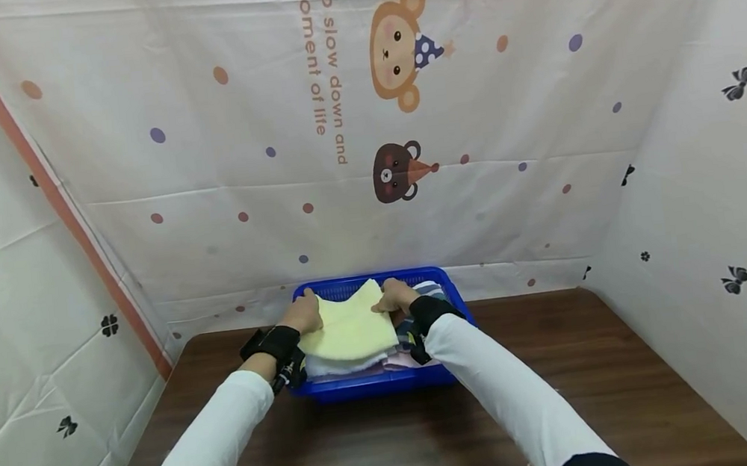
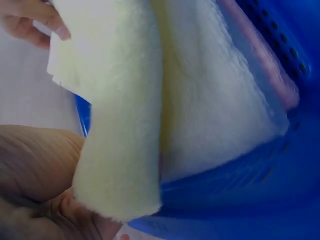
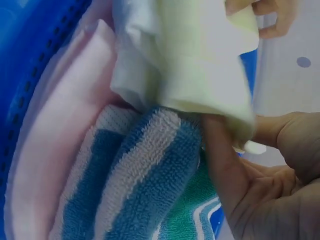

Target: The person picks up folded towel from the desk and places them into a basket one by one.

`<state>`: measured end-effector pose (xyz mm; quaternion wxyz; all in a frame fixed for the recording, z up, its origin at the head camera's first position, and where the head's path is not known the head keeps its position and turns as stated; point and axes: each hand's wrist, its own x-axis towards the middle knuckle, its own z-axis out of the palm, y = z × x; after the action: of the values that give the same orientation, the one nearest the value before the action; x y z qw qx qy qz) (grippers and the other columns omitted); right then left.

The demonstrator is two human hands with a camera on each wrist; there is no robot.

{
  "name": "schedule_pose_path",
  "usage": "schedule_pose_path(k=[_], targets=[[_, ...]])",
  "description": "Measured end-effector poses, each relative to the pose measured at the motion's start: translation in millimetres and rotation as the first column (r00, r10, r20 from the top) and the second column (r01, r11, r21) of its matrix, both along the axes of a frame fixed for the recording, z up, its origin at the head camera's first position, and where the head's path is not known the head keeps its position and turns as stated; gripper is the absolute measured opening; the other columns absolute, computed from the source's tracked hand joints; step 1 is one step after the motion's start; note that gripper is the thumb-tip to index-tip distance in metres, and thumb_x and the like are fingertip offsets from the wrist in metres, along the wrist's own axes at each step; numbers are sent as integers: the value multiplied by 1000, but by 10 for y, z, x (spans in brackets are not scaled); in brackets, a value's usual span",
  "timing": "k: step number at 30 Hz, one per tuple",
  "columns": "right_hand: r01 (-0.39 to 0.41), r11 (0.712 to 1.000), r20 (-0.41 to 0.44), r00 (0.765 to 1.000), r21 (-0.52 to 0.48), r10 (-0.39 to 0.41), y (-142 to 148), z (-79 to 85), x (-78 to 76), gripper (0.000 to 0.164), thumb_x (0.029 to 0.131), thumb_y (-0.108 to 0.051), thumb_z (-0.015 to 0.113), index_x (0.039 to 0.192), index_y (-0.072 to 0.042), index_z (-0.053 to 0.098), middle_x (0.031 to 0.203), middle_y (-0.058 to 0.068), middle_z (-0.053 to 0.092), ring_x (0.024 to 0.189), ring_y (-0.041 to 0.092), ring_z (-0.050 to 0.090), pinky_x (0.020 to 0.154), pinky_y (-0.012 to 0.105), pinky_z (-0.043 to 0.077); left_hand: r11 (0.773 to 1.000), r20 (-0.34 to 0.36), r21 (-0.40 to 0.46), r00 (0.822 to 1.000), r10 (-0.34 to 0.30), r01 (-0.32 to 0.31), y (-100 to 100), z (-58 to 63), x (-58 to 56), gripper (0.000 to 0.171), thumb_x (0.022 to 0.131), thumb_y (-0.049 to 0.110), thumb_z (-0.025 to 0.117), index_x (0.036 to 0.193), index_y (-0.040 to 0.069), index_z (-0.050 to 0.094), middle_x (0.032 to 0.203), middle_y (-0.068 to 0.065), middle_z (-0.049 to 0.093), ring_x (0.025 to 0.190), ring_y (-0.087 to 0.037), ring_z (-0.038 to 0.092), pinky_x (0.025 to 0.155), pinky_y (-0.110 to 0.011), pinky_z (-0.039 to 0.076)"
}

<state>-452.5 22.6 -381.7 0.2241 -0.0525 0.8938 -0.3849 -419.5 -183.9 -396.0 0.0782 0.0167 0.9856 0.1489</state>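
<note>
A pale yellow towel (image 1: pixel 350 327) is held up by both hands over a blue basket (image 1: pixel 375 387). My left hand (image 1: pixel 302 315) grips its left side; in the left wrist view that hand's fingertips are hidden behind the cloth. With thumb and fingers, my right hand (image 1: pixel 396 297) pinches the right side. Under the yellow towel lies a white towel (image 2: pixel 215 110). Beside it in the basket are a pink towel (image 3: pixel 70 135), a blue-and-white striped towel (image 3: pixel 150 175) and a green one with white lines (image 3: pixel 192 192).
The basket stands at the back of a dark brown wooden table (image 1: pixel 548 366). Close behind it hangs a printed white curtain (image 1: pixel 507 220), with more sheeting along the left and right sides.
</note>
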Motion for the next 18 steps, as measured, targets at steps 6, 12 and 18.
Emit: schedule_pose_path(k=[6,12,18], targets=[[-69,989,30,997,-127,73,92,8,1,105,86,-3,80,161,-2,8,152,32,42,99,41,73,82,47,63,996,-9,-85,1000,16,-17,-17,104,-62,67,89,9,71,142,-18,40,128,-35,59,96,-40,66,80,-43,56],[-173,983,-135,974,67,181,217,139,61,86,89,-5,77,159,-3,27,143,29,53,81,22,68,72,32,61,975,-112,-221,994,-2,-23,-152,205,-93,29,89,9,70,112,-7,64,96,-23,67,75,-31,60,71,-44,52],[-324,874,-333,831,363,446,660,215,-85,26,99,-20,66,117,-3,76,90,16,77,56,10,60,60,24,53,992,-118,-103,991,66,-78,-592,312,-142,20,96,11,57,93,-7,67,95,-24,66,81,-34,60,78,-52,55]])
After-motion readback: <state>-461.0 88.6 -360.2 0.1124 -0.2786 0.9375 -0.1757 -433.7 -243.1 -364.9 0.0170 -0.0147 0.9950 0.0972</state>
